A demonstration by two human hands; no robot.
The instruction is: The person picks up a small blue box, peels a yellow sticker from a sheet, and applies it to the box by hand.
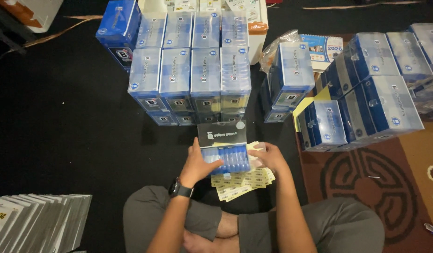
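A person sits cross-legged on a dark floor, seen from above, knees in grey trousers at the bottom of the view. Both hands meet just in front of the legs on an open box point(224, 150) with a black lid raised at the back and a row of blue items showing inside. The left hand point(198, 164), with a black watch point(178, 189) on its wrist, lies over the left end of the box, fingers curled across the blue row and thumb up by the lid. The right hand point(268, 157) grips the right end, fingers closed around its side. Under the box, touching the floor, lie pale yellow sheets of stickers point(242, 182), fanned out toward the person.

At the near left corner stands a row of white and grey flat packs point(36, 220), leaning together. To the right, a brown patterned rug point(366, 182) covers the floor.

Just beyond the hands rises a stacked block of blue and clear boxes point(193, 75), set side by side in rows. A single similar box point(289, 75) stands to its right, near a crumpled clear plastic bag point(279, 44). Farther right, on the rug, another cluster of blue boxes point(375, 93) lies tilted, with a desk calendar point(324, 47) behind it.
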